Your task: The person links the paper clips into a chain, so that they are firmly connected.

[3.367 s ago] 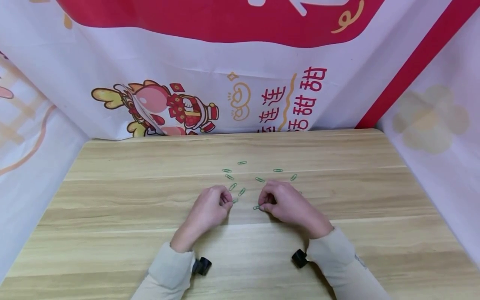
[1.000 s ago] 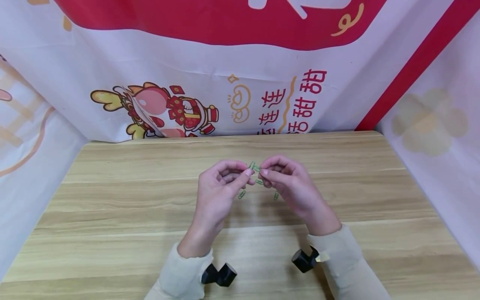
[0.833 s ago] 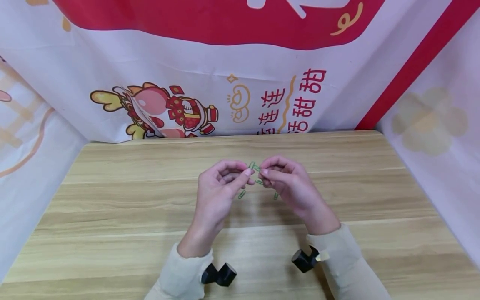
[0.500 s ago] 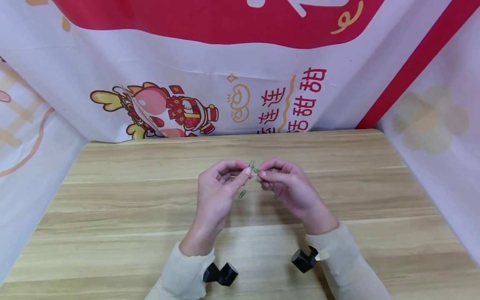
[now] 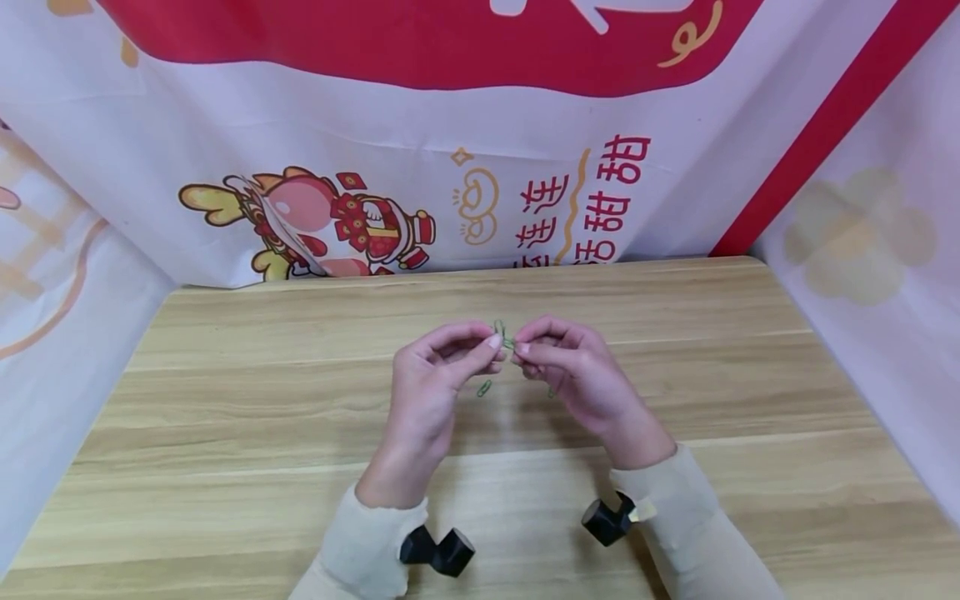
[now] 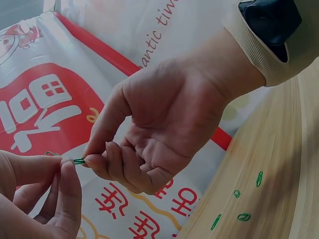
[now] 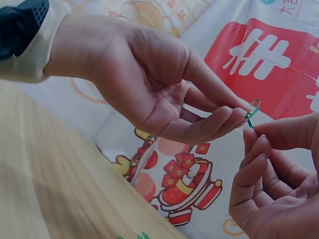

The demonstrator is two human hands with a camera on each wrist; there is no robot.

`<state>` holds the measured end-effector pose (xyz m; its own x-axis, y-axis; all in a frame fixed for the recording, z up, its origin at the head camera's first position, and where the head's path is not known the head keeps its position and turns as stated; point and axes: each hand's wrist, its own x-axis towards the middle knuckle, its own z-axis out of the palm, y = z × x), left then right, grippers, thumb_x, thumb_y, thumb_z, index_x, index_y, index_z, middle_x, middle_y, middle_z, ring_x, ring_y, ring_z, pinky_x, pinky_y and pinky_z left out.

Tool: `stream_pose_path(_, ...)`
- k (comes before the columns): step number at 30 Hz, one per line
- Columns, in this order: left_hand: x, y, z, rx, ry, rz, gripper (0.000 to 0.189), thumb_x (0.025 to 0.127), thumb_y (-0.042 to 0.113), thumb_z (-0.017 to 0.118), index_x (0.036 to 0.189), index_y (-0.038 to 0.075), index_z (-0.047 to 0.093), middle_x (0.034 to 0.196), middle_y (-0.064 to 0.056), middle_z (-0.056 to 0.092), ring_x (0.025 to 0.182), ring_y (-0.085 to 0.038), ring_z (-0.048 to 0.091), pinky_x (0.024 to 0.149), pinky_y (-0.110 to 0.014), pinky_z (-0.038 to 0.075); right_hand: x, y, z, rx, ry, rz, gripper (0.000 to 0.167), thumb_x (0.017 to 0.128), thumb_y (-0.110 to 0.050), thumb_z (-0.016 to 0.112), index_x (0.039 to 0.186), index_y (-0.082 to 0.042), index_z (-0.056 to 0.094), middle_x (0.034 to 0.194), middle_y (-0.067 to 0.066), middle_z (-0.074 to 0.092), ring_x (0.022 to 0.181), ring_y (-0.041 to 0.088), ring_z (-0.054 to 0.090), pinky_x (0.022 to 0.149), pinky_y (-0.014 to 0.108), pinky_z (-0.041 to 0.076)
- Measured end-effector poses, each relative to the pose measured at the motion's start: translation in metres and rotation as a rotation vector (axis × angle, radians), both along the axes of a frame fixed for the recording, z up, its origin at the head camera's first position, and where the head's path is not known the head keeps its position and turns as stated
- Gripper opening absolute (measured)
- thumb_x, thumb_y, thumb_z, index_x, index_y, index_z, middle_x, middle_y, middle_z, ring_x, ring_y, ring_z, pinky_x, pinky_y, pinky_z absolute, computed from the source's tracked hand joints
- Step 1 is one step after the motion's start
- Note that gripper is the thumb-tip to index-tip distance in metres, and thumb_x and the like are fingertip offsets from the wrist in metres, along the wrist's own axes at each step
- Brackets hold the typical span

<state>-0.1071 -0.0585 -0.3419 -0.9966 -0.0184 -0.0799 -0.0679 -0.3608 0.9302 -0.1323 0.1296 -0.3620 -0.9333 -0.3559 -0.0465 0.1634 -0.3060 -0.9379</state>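
Left hand (image 5: 435, 375) and right hand (image 5: 581, 371) pinch small green paper clips (image 7: 250, 121) fingertip to fingertip above the worktop (image 5: 262, 417); whether these are linked, I cannot tell. A loose clip (image 5: 484, 388) lies below. Wide room flanks both hands; the far edge meets a printed curtain (image 5: 450, 117).

L hand (image 5: 427, 379): over table (image 5: 225, 433), 1st clip (image 5: 499, 327) at fingertips
R hand (image 5: 588, 375): R of L hand, fingertips just beside its, 2nd clip (image 5: 510, 342) betw. thumb & finger
Held clips: betw. hands, overlapping in view; linked or not, can't tell
Loose clip (image 5: 484, 388): on table, just below L fingertips in head view
Another clip (image 5: 552, 393): on table, R of loose clip, partly behind R hand
Back cloth (image 5: 450, 117): behind table's far edge
L side cloth (image 5: 45, 417): L of table
R side cloth (image 5: 900, 350): R of table
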Motion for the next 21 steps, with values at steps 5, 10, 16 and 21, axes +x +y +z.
stream_pose_path(5, -0.0014, 0.0005, -0.0019, -0.029, -0.037, 0.010, 0.012, 0.096, -0.002, 0.076, 0.106, 0.003, 0.076, 0.095, 0.000, 0.079, 0.086, -0.012, 0.075, 0.080, -0.026, 0.062, 0.0007, 0.0000, 0.0016, 0.110, 0.031, -0.102, 0.017, 0.099, 0.003, 0.066, 0.099, -0.013, 0.073, 0.090, -0.003, 0.075, 0.081, 0.011, 0.065, 0.079, 0.022, 0.057)
stream_pose_path(10, -0.0026, 0.0012, -0.0034, -0.014, -0.055, 0.007, 0.014, 0.098, -0.003, 0.073, 0.110, 0.003, 0.070, 0.101, -0.001, 0.076, 0.092, -0.014, 0.076, 0.085, -0.027, 0.063, -0.0004, 0.0009, 0.0023, 0.192, 0.082, -0.141, 0.012, 0.098, -0.001, 0.072, 0.102, -0.011, 0.074, 0.094, 0.000, 0.075, 0.083, 0.013, 0.067, 0.079, 0.024, 0.058)
stream_pose_path(16, -0.0025, 0.0009, -0.0036, -0.014, -0.033, 0.005, 0.024, 0.097, -0.007, 0.072, 0.117, 0.005, 0.064, 0.104, -0.002, 0.072, 0.093, -0.015, 0.076, 0.088, -0.029, 0.063, 0.0004, 0.0036, 0.0061, 0.343, 0.163, -0.184, 0.015, 0.098, -0.005, 0.076, 0.113, -0.003, 0.073, 0.101, 0.004, 0.074, 0.089, 0.015, 0.070, 0.082, 0.026, 0.060)
stream_pose_path(21, -0.0032, 0.0003, -0.0036, -0.061, -0.022, -0.026, 0.030, 0.098, -0.006, 0.070, 0.126, 0.002, 0.065, 0.106, -0.003, 0.070, 0.093, -0.015, 0.075, 0.087, -0.029, 0.063, 0.0021, 0.0044, 0.0099, 0.413, 0.191, -0.218, 0.020, 0.098, -0.008, 0.077, 0.116, 0.000, 0.071, 0.103, 0.008, 0.074, 0.089, 0.016, 0.071, 0.083, 0.026, 0.062)
